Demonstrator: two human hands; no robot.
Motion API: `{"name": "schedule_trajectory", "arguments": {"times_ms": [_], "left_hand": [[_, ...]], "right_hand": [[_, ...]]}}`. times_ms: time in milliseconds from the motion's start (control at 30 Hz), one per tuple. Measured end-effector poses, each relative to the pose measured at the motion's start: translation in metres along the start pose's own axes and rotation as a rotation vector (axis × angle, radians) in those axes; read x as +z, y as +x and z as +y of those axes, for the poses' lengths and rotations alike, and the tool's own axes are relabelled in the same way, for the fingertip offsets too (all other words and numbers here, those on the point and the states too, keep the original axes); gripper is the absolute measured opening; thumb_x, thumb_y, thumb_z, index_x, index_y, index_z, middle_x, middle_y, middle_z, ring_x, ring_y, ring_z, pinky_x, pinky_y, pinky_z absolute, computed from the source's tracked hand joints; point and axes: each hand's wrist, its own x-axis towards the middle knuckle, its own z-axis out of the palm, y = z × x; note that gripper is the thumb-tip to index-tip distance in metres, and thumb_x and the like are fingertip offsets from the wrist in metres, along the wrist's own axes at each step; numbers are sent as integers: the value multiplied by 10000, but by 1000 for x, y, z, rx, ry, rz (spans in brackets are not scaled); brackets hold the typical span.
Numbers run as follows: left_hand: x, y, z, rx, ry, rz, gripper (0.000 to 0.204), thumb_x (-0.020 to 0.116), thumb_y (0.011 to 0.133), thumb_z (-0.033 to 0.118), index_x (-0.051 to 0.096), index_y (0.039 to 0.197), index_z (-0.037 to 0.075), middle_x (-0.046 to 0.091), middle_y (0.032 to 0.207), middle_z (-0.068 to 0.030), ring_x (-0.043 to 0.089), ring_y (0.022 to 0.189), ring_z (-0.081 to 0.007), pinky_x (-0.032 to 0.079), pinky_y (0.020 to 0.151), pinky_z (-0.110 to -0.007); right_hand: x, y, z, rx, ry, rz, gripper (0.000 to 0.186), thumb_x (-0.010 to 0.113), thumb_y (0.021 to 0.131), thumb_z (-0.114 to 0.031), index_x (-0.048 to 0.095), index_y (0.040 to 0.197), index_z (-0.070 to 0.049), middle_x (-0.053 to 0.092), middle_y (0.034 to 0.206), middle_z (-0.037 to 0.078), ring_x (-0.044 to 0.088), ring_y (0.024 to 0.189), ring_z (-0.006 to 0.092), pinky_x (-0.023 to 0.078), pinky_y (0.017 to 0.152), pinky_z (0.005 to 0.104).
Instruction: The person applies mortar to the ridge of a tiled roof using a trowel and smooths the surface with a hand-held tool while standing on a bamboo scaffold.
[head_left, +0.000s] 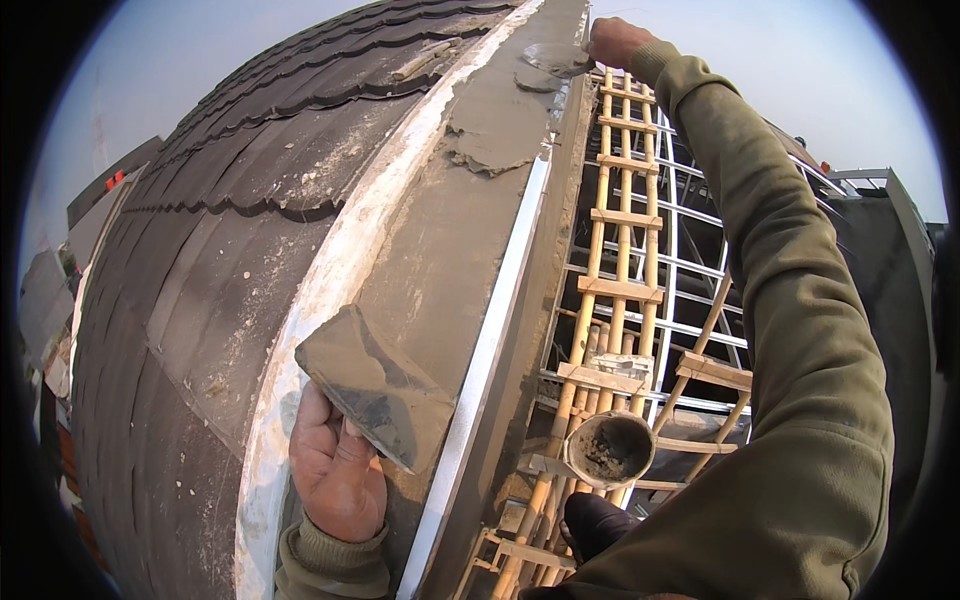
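Cement (pixel 490 125) on the ledge (pixel 425 250) could tear or slump if the right hand (pixel 618 43), fingers closed on a trowel (pixel 557 61), presses unevenly; the left hand (pixel 342 482), fingers clamped on a smeared, tilted board (pixel 375 385) just beside the metal strip (pixel 492 350), might knock that strip askew.

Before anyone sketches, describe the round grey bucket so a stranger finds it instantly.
Right of the dark brown tiled roof runs a ladder-like yellow bamboo frame. Toward its lower end is the round grey bucket, the only open circular container in view.
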Motion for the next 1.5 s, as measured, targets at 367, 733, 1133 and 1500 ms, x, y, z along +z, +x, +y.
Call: {"name": "schedule_trajectory", "arguments": {"times_ms": [367,733,1133,1500], "left_hand": [[-1,-5,0,3,36,8,575,582,1030,137,384,1500,-129,569,1444,-170,568,1329,-235,449,1117,-352],[1,-3,0,22,12,-19,596,582,1045,170,354,1520,-108,569,1428,-166,567,1306,-218,433,1114,-346],[-5,-3,-7,27,19,-18,580,574,1055,183,362,1510,-108,544,1463,-156,553,1336,-233,432,1137,-380],[1,6,-5,40,23,-70,595,583,1055,218,367,1521,-84,556,1436,-135,550,1317,-200,432,1124,-355]], "right_hand": [[-72,-78,-85,-72,529,-612,411,563,1045,-349,742,910,-4,583,611,45,520,482,123,432,445,330],[-4,-3,-33,36,112,-143,451,539,1080,-348,728,865,0,578,599,39,479,415,114,416,396,308],[-107,-138,-96,-161,466,-634,433,524,1079,-328,706,944,41,502,574,5,442,430,90,354,375,292],[-60,-238,-78,498,1575,-537,395,400,1139,-348,577,1032,-12,546,708,5,531,511,74,449,407,220]]}}
